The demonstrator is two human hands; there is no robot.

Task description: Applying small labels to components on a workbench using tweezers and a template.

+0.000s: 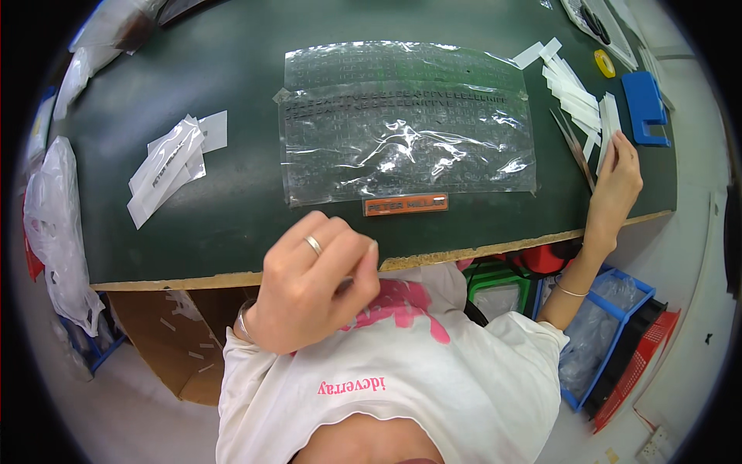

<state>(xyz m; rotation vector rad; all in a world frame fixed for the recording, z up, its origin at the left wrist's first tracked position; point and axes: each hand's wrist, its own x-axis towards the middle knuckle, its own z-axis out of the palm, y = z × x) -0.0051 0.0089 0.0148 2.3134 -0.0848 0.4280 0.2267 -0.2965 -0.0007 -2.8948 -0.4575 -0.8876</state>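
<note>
My left hand (313, 282) hovers near the table's front edge, fingers curled into a loose fist with the thumb against the index finger; nothing shows in it. At the right, my right hand (618, 174) has its fingertips closed on the upper part of a white strip (610, 112), beside a fanned stack of white strips (570, 91). Metal tweezers (576, 151) lie just left of that hand. In the middle a clear plastic sheet (410, 147) with rows of dark raised lettering lies flat. An orange lettered block (406, 205) sits at its front edge.
Several printed strips (176, 158) lie at the left of the dark green table (247, 240). Right of the stack are a blue plastic holder (645, 108) and a yellow tape roll (604, 63). Plastic bags (58, 224) hang along the left side. Crates (603, 332) stand below right.
</note>
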